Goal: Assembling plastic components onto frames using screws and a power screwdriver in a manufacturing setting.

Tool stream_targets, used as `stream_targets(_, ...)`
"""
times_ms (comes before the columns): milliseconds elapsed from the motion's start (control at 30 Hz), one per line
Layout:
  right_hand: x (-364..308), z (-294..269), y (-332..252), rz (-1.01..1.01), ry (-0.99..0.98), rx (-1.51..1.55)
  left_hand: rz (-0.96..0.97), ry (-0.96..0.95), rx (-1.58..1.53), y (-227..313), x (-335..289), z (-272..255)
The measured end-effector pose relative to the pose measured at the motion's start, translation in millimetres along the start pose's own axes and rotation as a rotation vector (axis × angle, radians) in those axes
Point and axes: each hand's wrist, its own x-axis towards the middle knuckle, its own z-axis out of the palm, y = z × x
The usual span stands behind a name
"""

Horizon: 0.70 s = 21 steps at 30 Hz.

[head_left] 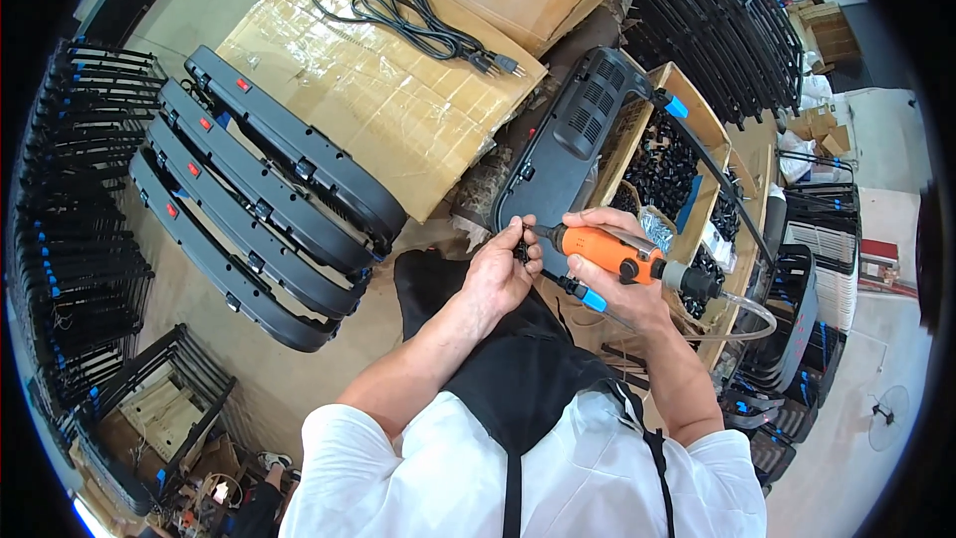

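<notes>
My right hand (617,274) is wrapped round an orange pneumatic screwdriver (609,251). A clear air hose (762,314) curls from its rear end. The tool's dark front end points left, toward my left hand (501,274). The fingers of that hand are closed and bunched at the tool's tip. A small dark piece (521,252) shows between them, too covered to name. Just beyond both hands lies a black plastic housing (543,164) with a vented motor cover (596,100). A black bar with blue ends (591,299) runs beneath the screwdriver.
To the right, a wooden bin (712,214) holds many small black parts. Several black curved housings with red switches (269,194) stand at the left. Black power cords (408,15) lie on the cardboard (398,110) ahead. Stacked black frames (85,239) line the far left.
</notes>
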Motion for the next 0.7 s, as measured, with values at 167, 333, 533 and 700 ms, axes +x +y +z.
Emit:
stream_targets(167, 27.1, 8.0, 6.3, -0.002, 0.016, -0.015, 0.099, 0.032, 0.056, -5.0, 9.5, 10.8)
stream_targets(333, 50.7, 17.2, 12.2, 0.021, 0.041, -0.055, 0.037, -0.056, 0.225, -4.9, -0.8, 3.3)
stream_targets(533, 70.8, 25.2, 21.3, 0.002, -0.003, -0.129, 0.014, -0.134, 0.319, 3.2, -8.7, -8.7)
stream_targets(700, 78.4, 28.5, 21.6, 0.006, -0.076, -0.155, 0.101, -0.125, 0.403, 13.4, -12.6, -8.2)
